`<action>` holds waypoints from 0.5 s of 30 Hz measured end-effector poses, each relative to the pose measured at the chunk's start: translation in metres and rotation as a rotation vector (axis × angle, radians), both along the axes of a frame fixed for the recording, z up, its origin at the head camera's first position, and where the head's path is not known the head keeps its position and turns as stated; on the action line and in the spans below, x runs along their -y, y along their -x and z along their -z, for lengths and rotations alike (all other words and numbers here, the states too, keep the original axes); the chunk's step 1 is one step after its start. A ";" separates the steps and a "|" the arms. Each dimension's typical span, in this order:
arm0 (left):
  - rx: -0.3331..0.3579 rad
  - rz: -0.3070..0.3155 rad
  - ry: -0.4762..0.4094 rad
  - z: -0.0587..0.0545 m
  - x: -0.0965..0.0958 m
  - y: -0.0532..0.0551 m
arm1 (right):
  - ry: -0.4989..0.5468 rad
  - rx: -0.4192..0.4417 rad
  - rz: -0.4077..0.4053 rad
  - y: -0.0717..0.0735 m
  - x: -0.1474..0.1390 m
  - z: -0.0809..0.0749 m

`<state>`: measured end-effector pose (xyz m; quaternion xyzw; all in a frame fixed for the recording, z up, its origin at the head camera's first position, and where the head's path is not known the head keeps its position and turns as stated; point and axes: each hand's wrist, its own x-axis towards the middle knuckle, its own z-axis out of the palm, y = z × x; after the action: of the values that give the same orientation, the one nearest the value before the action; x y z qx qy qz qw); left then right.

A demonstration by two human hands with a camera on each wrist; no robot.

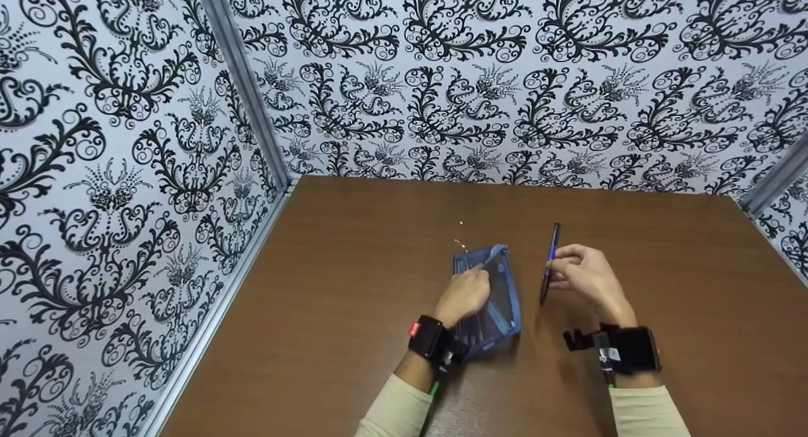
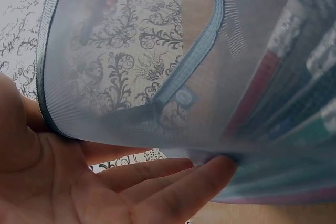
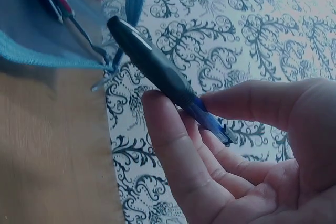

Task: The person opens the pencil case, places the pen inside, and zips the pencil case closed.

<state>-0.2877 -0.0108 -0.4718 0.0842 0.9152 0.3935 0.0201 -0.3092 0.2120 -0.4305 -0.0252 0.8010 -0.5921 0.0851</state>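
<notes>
My left hand [image 1: 464,296] grips a blue translucent mesh zip pouch [image 1: 503,292] near the middle of the table. In the left wrist view, several pencils, one of them red [image 2: 257,90], show through the mesh pouch [image 2: 199,121]. The zip edges stand apart there, so the pouch is unzipped. To the right of it, my right hand [image 1: 590,276] pinches a dark pen [image 1: 552,251] with a blue section between thumb and fingers. The pen [image 3: 152,64] is held apart from the pouch, its dark end pointing toward the pouch in the right wrist view.
The brown wooden table [image 1: 328,285] meets a black-and-white patterned wall [image 1: 467,108] at the back. Another patterned wall [image 1: 113,203] with a metal rail runs along the left. Small pale specks [image 1: 461,243] lie just beyond the pouch.
</notes>
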 end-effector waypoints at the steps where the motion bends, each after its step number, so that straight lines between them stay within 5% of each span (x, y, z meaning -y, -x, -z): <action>1: -0.001 -0.002 0.000 0.000 0.000 0.000 | 0.002 0.002 0.001 0.000 0.002 0.000; 15: 0.021 -0.030 -0.027 -0.001 0.000 0.000 | 0.047 0.011 0.010 -0.004 0.023 0.004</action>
<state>-0.2878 -0.0107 -0.4711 0.0666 0.9108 0.4068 0.0225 -0.3050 0.1891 -0.4346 -0.0200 0.7864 -0.6114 0.0857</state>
